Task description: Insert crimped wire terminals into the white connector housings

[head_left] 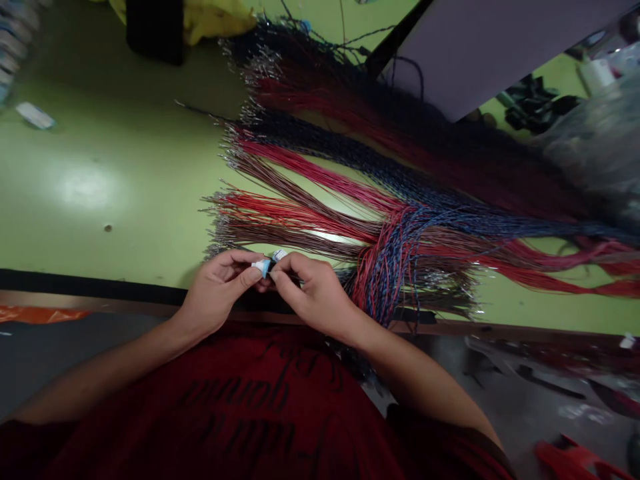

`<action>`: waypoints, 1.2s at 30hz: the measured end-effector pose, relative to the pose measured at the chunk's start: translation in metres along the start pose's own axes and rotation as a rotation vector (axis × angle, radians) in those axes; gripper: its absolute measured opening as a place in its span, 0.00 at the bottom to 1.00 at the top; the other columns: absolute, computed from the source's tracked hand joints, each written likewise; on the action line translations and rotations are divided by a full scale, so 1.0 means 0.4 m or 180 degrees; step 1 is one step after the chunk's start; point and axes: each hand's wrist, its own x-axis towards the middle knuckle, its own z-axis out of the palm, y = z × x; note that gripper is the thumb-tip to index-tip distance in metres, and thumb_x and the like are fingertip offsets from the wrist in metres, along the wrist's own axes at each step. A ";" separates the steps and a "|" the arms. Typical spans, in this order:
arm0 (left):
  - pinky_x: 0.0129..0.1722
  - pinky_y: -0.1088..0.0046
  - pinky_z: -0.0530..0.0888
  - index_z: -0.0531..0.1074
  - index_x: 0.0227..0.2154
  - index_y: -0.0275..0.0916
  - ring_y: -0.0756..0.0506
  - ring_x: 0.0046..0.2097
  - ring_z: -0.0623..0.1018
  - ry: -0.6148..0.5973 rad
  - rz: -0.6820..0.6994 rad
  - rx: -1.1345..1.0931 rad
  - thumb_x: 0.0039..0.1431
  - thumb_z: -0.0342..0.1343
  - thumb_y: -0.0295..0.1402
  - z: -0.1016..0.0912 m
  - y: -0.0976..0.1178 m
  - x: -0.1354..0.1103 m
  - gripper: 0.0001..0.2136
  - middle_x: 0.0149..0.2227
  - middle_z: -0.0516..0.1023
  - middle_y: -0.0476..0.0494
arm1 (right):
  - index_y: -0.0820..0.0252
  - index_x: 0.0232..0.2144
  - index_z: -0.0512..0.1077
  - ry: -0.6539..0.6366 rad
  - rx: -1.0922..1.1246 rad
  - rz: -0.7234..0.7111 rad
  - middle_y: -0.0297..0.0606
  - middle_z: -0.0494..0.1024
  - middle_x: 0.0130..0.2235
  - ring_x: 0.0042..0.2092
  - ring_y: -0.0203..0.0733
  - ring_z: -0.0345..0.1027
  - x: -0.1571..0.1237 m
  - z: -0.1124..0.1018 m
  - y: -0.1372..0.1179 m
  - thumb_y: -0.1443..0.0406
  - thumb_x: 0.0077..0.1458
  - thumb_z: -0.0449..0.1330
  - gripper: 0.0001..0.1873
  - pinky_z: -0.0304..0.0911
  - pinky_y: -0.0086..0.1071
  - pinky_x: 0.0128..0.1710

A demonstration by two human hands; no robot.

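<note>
Close to the table's near edge, my left hand (223, 280) pinches a small white-and-blue connector (261, 267) between thumb and fingers. My right hand (307, 283) is closed at the connector's right side, thumb and index finger pressed together on what looks like a thin dark wire; the fingers hide most of it. A small white printed tag (279, 255) shows just above the right fingertips. Just beyond the hands lie bundles of brown wires (280, 233) and red wires (290, 210) with bare metal terminals at their left ends.
Blue twisted wires (360, 157) and a pink-red bundle (320, 167) stretch across the green table (100, 147). A mixed bundle (387, 260) hangs over the near edge. A grey panel (490, 47), clear plastic bags (595, 127) and a small white piece (35, 115) are farther off.
</note>
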 end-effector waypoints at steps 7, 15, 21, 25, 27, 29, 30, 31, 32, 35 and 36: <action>0.33 0.72 0.78 0.78 0.34 0.36 0.49 0.30 0.79 -0.0081 0.0033 0.0182 0.50 0.70 0.37 0.001 0.000 0.001 0.12 0.31 0.82 0.46 | 0.59 0.26 0.67 0.0084 -0.0305 0.0028 0.34 0.74 0.27 0.28 0.33 0.64 -0.005 0.004 0.006 0.65 0.60 0.53 0.10 0.59 0.27 0.31; 0.30 0.72 0.78 0.78 0.33 0.36 0.49 0.27 0.78 0.0012 -0.0123 0.0008 0.47 0.72 0.39 0.005 -0.003 0.007 0.15 0.27 0.80 0.47 | 0.58 0.28 0.66 0.0050 0.0093 0.0029 0.33 0.76 0.28 0.30 0.33 0.69 0.005 0.010 0.021 0.66 0.59 0.54 0.07 0.63 0.26 0.33; 0.29 0.73 0.78 0.77 0.33 0.36 0.50 0.27 0.77 0.0008 -0.0111 -0.0039 0.48 0.72 0.39 0.005 -0.005 0.009 0.14 0.27 0.80 0.48 | 0.58 0.29 0.67 0.0036 0.0130 -0.0076 0.32 0.77 0.28 0.29 0.32 0.71 0.003 0.011 0.010 0.67 0.61 0.54 0.08 0.63 0.25 0.31; 0.30 0.74 0.79 0.77 0.33 0.35 0.50 0.27 0.79 0.0076 -0.0231 -0.0165 0.46 0.73 0.40 0.010 0.008 0.007 0.16 0.27 0.80 0.47 | 0.59 0.30 0.71 0.0005 -0.0311 -0.0241 0.33 0.76 0.28 0.30 0.34 0.69 0.041 -0.053 0.028 0.63 0.64 0.54 0.12 0.64 0.28 0.32; 0.30 0.73 0.79 0.77 0.33 0.35 0.49 0.27 0.80 0.0077 -0.0321 -0.0161 0.45 0.73 0.40 0.011 0.013 0.007 0.17 0.26 0.80 0.47 | 0.59 0.32 0.74 0.0529 -0.1122 -0.0466 0.38 0.77 0.32 0.36 0.39 0.70 0.079 -0.090 0.061 0.64 0.63 0.56 0.10 0.65 0.34 0.38; 0.30 0.73 0.79 0.77 0.34 0.35 0.48 0.27 0.80 0.0054 -0.0392 -0.0144 0.45 0.73 0.41 0.009 0.014 0.008 0.18 0.27 0.80 0.46 | 0.60 0.32 0.75 0.0807 -0.1988 -0.0557 0.44 0.77 0.35 0.40 0.45 0.69 0.115 -0.117 0.103 0.68 0.60 0.56 0.08 0.63 0.41 0.42; 0.31 0.73 0.79 0.77 0.34 0.35 0.48 0.27 0.80 0.0050 -0.0417 -0.0147 0.45 0.73 0.41 0.007 0.012 0.009 0.18 0.27 0.80 0.46 | 0.60 0.31 0.76 0.0794 -0.2272 -0.0580 0.45 0.76 0.36 0.40 0.47 0.68 0.128 -0.127 0.122 0.70 0.59 0.55 0.09 0.62 0.43 0.42; 0.31 0.73 0.79 0.77 0.34 0.36 0.48 0.28 0.80 0.0045 -0.0436 -0.0154 0.45 0.73 0.41 0.004 0.010 0.010 0.18 0.27 0.80 0.46 | 0.60 0.31 0.76 0.0764 -0.2442 -0.0612 0.46 0.76 0.36 0.41 0.48 0.68 0.136 -0.135 0.138 0.71 0.58 0.55 0.10 0.62 0.43 0.41; 0.31 0.73 0.79 0.77 0.34 0.36 0.49 0.28 0.80 0.0030 -0.0455 -0.0156 0.46 0.73 0.41 0.002 0.008 0.010 0.17 0.27 0.80 0.46 | 0.60 0.31 0.75 0.0762 -0.2491 -0.0677 0.47 0.76 0.36 0.41 0.49 0.68 0.138 -0.142 0.148 0.72 0.58 0.54 0.10 0.62 0.44 0.41; 0.32 0.73 0.79 0.76 0.36 0.35 0.48 0.29 0.80 -0.0092 -0.0484 -0.0129 0.49 0.71 0.39 -0.004 0.012 0.010 0.16 0.28 0.81 0.45 | 0.58 0.32 0.73 0.1015 -0.2119 -0.0967 0.43 0.77 0.37 0.42 0.46 0.70 0.116 -0.162 0.139 0.72 0.58 0.54 0.09 0.65 0.42 0.44; 0.33 0.72 0.79 0.76 0.36 0.35 0.48 0.29 0.80 -0.0174 -0.0484 -0.0115 0.50 0.71 0.39 -0.004 0.018 0.010 0.15 0.28 0.81 0.45 | 0.58 0.32 0.72 0.1102 -0.1914 -0.1016 0.41 0.77 0.36 0.41 0.44 0.71 0.103 -0.166 0.123 0.72 0.58 0.55 0.08 0.66 0.41 0.44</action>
